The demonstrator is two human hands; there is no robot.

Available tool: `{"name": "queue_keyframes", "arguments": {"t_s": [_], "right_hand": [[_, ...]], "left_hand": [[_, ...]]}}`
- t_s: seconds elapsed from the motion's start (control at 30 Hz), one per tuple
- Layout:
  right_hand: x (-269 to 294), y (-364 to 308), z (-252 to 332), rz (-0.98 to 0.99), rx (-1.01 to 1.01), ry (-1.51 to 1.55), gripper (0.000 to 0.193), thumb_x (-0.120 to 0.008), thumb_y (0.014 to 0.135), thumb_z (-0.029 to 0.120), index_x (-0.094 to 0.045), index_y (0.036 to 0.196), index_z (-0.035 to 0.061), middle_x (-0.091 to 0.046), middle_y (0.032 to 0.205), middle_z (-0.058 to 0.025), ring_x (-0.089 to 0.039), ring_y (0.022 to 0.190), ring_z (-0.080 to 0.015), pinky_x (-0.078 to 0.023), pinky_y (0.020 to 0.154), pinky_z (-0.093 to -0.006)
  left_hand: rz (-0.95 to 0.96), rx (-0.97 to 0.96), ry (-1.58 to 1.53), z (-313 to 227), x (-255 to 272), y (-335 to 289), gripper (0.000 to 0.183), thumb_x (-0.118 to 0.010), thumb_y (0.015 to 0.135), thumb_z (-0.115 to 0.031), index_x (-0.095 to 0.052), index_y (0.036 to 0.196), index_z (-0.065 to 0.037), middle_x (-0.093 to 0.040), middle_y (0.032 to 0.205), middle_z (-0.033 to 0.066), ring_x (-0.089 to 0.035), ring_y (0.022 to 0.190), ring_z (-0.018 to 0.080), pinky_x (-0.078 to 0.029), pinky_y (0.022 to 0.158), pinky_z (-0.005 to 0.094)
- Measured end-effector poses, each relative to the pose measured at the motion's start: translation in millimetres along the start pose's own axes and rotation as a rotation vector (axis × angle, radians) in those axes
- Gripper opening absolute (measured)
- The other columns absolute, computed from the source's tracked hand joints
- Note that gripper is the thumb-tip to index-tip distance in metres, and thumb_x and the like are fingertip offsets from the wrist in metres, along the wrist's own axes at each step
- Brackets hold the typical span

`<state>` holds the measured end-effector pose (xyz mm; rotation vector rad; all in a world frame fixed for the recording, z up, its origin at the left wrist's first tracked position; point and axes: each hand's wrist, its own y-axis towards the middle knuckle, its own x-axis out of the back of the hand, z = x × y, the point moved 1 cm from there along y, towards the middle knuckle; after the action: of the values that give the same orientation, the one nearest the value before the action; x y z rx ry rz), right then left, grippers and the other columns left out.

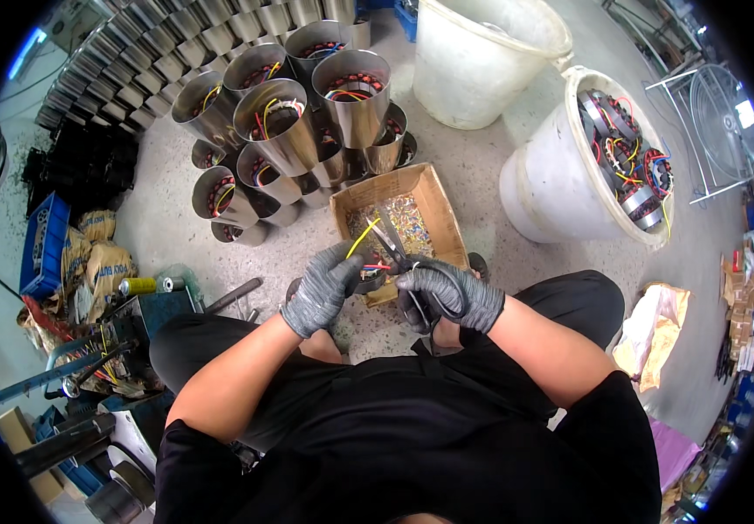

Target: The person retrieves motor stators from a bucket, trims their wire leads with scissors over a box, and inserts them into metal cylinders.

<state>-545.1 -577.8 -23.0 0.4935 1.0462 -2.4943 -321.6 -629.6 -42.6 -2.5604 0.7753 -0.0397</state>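
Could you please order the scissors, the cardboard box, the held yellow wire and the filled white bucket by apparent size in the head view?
Largest: filled white bucket
Next: cardboard box
Then: scissors, partly covered by the right hand
Smallest: held yellow wire

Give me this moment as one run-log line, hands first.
left hand: gripping yellow wire | right hand: holding scissors near that wire | cardboard box: multicoloured scraps inside

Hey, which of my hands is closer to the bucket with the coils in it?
Right. Your right hand, holding scissors, is left of the bucket and closer to your body; your left hand is farther left.
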Motion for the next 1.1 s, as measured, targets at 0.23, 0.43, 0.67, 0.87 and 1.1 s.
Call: {"name": "queue_keyframes", "arguments": {"t_s": [0.23, 0.43, 0.67, 0.87, 1.1], "right_hand": [[3.1, -6.9, 9.9, 0.06, -0.011, 0.074, 0.032, -0.054, 0.095, 0.026, -0.054, 0.115, 0.0013, -0.063, 0.07, -0.0086, -0.061, 0.058, -0.0167, -0.048, 0.051, -0.0269], [11.3, 0.8, -0.4, 0.063, 0.159, 0.046, 0.026, -0.056, 0.093, 0.018, -0.059, 0.109, -0.0029, -0.059, 0.067, -0.0069, -0.055, 0.048, -0.015, -0.046, 0.047, -0.0255], [-1.3, 3.0, -11.0, -0.049, 0.041, 0.14, 0.026, -0.058, 0.088, 0.012, -0.057, 0.109, -0.0039, -0.055, 0.061, -0.0047, -0.049, 0.04, -0.0147, -0.041, 0.039, -0.0275], [10.7, 23.8, -12.9, -0.241, 0.196, 0.265, 0.017, -0.058, 0.09, 0.021, -0.057, 0.088, 0.0038, -0.059, 0.058, -0.0082, -0.056, 0.041, -0.0195, -0.047, 0.039, -0.0315], [-3.2, -20.9, 50.7, -0.295, 0.447, 0.119, 0.03, -0.06, 0.089, 0.024, -0.053, 0.113, 0.0084, -0.06, 0.07, -0.0063, -0.057, 0.054, -0.016, -0.048, 0.047, -0.0299]], "left_hand": [[0.021, 0.036, -0.073, -8.3, -6.5, -5.9, 0.031, -0.053, 0.099, -0.019, -0.059, 0.118, 0.004, -0.061, 0.083, 0.0025, -0.056, 0.071, 0.0073, -0.051, 0.067, 0.0223], [0.05, 0.005, -0.001, 6.6, 0.0, 1.6, 0.033, -0.054, 0.099, -0.021, -0.059, 0.119, 0.004, -0.062, 0.086, 0.0038, -0.057, 0.074, 0.008, -0.054, 0.072, 0.0249], [-0.117, -0.043, -0.009, -0.6, 1.4, -0.8, 0.031, -0.056, 0.098, -0.025, -0.06, 0.114, 0.002, -0.056, 0.076, -0.0004, -0.05, 0.069, 0.0074, -0.044, 0.061, 0.0234], [-0.259, -0.312, 0.336, -24.6, 36.2, -8.1, 0.032, -0.057, 0.097, -0.024, -0.062, 0.108, 0.005, -0.059, 0.075, 0.004, -0.055, 0.071, 0.0116, -0.047, 0.06, 0.0294], [-0.672, -0.562, 0.049, -109.3, 120.0, -110.4, 0.031, -0.05, 0.098, -0.03, -0.06, 0.098, 0.0, -0.044, 0.061, -0.0028, -0.038, 0.054, 0.0067, -0.031, 0.051, 0.0233]]}}
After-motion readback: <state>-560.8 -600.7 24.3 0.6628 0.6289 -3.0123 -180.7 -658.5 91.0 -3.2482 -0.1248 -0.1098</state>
